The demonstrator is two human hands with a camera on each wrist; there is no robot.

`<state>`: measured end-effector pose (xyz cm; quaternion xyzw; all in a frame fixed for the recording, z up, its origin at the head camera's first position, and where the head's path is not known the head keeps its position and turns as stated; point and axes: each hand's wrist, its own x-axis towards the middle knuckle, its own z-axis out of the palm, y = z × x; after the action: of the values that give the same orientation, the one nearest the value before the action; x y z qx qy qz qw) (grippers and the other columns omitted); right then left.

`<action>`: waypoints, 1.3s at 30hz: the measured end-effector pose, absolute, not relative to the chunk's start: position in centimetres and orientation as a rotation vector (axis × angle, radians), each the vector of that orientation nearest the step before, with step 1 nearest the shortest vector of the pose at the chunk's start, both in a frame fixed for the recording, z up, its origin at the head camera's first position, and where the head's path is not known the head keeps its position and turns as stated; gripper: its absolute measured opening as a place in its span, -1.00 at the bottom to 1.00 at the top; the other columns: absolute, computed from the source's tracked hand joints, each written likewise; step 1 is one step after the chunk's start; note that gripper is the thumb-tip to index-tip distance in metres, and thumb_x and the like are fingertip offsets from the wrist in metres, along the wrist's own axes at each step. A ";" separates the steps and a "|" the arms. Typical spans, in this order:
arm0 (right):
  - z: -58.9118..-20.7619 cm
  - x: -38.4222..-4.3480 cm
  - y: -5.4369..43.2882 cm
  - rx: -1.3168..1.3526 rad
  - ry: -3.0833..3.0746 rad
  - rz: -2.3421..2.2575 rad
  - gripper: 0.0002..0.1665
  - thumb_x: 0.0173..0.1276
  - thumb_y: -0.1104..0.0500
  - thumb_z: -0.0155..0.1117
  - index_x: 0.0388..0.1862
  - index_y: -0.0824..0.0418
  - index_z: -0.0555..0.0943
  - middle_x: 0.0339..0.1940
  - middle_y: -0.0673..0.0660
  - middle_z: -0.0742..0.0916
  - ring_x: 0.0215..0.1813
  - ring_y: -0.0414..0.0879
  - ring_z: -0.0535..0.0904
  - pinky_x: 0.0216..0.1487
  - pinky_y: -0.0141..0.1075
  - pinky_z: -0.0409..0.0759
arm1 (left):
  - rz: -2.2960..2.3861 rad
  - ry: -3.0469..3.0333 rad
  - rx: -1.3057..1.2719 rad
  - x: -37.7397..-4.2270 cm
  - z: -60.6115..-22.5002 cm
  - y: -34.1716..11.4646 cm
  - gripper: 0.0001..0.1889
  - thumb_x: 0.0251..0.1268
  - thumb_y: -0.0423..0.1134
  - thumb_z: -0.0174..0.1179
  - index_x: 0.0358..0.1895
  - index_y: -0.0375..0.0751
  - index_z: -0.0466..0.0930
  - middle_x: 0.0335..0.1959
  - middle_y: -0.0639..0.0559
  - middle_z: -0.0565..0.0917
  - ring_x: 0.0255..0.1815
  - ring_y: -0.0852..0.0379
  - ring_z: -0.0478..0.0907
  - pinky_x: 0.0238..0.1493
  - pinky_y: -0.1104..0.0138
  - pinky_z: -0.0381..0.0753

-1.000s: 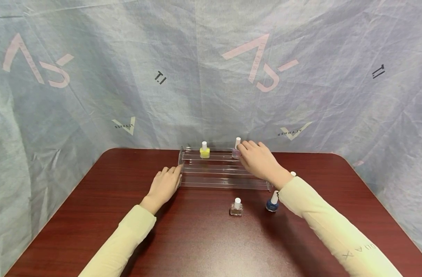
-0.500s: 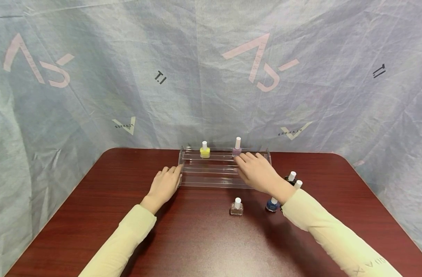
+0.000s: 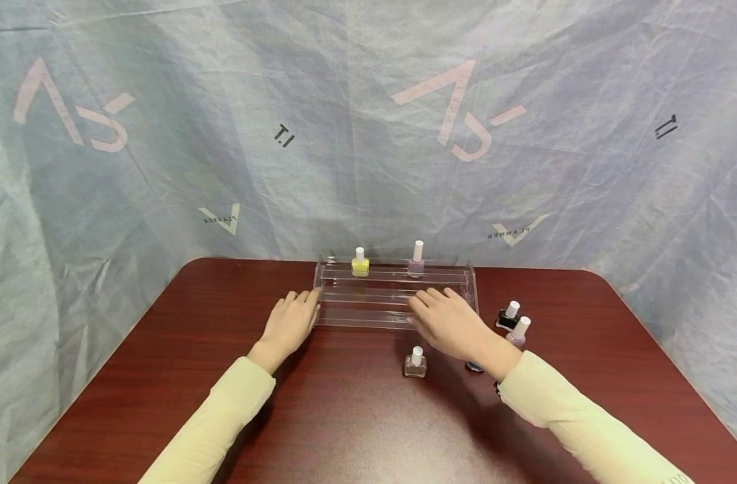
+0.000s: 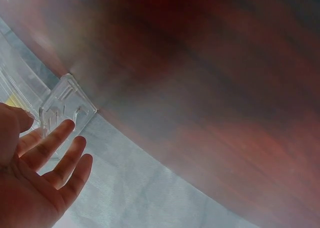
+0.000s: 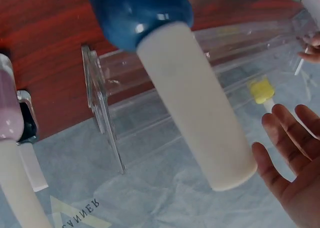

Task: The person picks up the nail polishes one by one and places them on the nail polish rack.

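A clear tiered acrylic rack (image 3: 368, 314) stands at the back of the table. On its top tier are a yellow nail polish bottle (image 3: 360, 268) and a light purple nail polish bottle (image 3: 415, 268), both upright with white caps. My left hand (image 3: 288, 325) touches the rack's left end panel (image 4: 67, 105), fingers fairly straight. Over the rack's lower front, my right hand (image 3: 450, 324) holds nothing, its fingers loosely bent. Below it sits a brown nail polish bottle (image 3: 415, 366). A blue nail polish bottle (image 5: 142, 17) looms close in the right wrist view; my forearm mostly hides it in the head view.
Right of the rack stand a black nail polish bottle (image 3: 508, 318) and another light purple one (image 3: 516, 337). A small dark patterned thing (image 3: 497, 388) peeks out beside my right sleeve. A grey printed cloth (image 3: 320, 168) hangs behind the reddish-brown table (image 3: 344, 423).
My right hand has let go of the light purple bottle on the top tier and drawn back toward me, uncovering the bottles on the right. My left hand stays at the rack's end.
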<state>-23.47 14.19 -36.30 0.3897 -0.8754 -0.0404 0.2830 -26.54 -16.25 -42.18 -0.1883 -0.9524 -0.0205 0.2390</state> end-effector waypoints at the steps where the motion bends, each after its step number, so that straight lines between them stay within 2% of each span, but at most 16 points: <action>1: -36.4 -23.3 14.2 1.052 -2.338 -0.103 -0.80 0.25 0.03 0.17 -0.34 0.13 0.45 -0.42 0.01 0.57 -0.33 -0.07 0.50 -0.39 -0.24 0.36 | -0.058 -2.611 -0.515 -26.6 -42.2 -16.2 -0.64 0.30 -0.23 0.02 0.14 -0.21 0.41 -0.19 -0.09 0.63 -0.19 -0.10 0.52 -0.30 0.13 0.51; 11: -37.5 -22.1 14.6 1.121 -2.358 -0.057 -0.79 0.30 0.00 0.11 -0.23 0.11 0.50 -0.36 -0.01 0.60 -0.25 -0.08 0.53 -0.26 -0.21 0.44 | -0.067 -2.618 -0.501 -26.7 -42.2 -16.2 -0.64 0.29 -0.23 0.03 0.14 -0.20 0.41 -0.18 -0.08 0.63 -0.19 -0.09 0.51 -0.28 0.13 0.50; 19: -38.1 -21.3 14.7 1.184 -2.311 -0.027 -0.82 0.26 0.02 0.16 -0.29 0.10 0.49 -0.41 -0.02 0.57 -0.33 -0.10 0.49 -0.35 -0.25 0.39 | -0.063 -2.647 -0.486 -26.8 -42.1 -16.2 -0.62 0.30 -0.22 0.02 0.17 -0.18 0.39 -0.15 -0.08 0.63 -0.17 -0.10 0.50 -0.26 0.13 0.50; 26: -39.2 -20.9 14.8 1.209 -2.344 -0.039 -0.81 0.28 0.01 0.15 -0.25 0.09 0.50 -0.41 -0.06 0.56 -0.33 -0.14 0.48 -0.33 -0.28 0.37 | -0.075 -2.643 -0.491 -26.8 -42.1 -16.2 -0.63 0.31 -0.22 0.01 0.16 -0.19 0.40 -0.15 -0.08 0.63 -0.16 -0.09 0.51 -0.25 0.12 0.50; 39: -40.2 -20.6 14.7 1.266 -2.311 -0.048 -0.86 0.20 0.08 0.22 -0.37 0.06 0.45 -0.47 -0.09 0.51 -0.38 -0.19 0.44 -0.37 -0.33 0.30 | -0.068 -2.624 -0.496 -26.7 -42.3 -16.3 -0.64 0.29 -0.22 0.04 0.14 -0.19 0.41 -0.17 -0.08 0.63 -0.17 -0.09 0.52 -0.26 0.13 0.51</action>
<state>-20.59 14.75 -40.18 0.4651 -0.8489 -0.0178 0.2505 -26.71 -16.25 -42.28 -0.1806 -0.9552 -0.0248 0.2330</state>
